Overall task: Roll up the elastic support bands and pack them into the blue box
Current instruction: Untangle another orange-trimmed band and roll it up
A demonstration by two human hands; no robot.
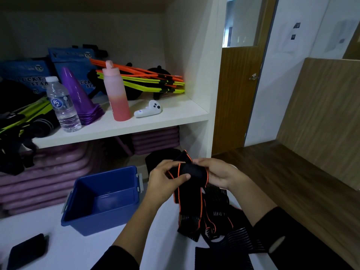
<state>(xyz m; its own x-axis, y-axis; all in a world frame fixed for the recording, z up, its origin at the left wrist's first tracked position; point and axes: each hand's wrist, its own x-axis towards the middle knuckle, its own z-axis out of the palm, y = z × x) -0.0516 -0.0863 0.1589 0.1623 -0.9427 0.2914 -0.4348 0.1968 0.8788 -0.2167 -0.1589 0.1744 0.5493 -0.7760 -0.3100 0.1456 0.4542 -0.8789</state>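
Note:
A black elastic support band with orange edges (pixel 191 173) is held up between both hands, its top end folded into a small roll. My left hand (pixel 163 182) pinches the roll from the left, thumb across its front. My right hand (pixel 218 174) grips it from the right. The band's loose tail (pixel 190 213) hangs down to the white table. More black striped bands (pixel 220 203) lie in a heap under my right forearm. The blue box (pixel 101 217) stands open to the left of my hands; it looks empty.
A black item (pixel 27 250) lies at the table's front left. Behind stands a white shelf (pixel 126 127) with a water bottle (pixel 63 106), purple cones (pixel 78 96), a pink bottle (pixel 116 94) and a white controller (pixel 149 111). Purple mats (pixel 48 172) are stacked below. A wooden bench (pixel 292 178) is on the right.

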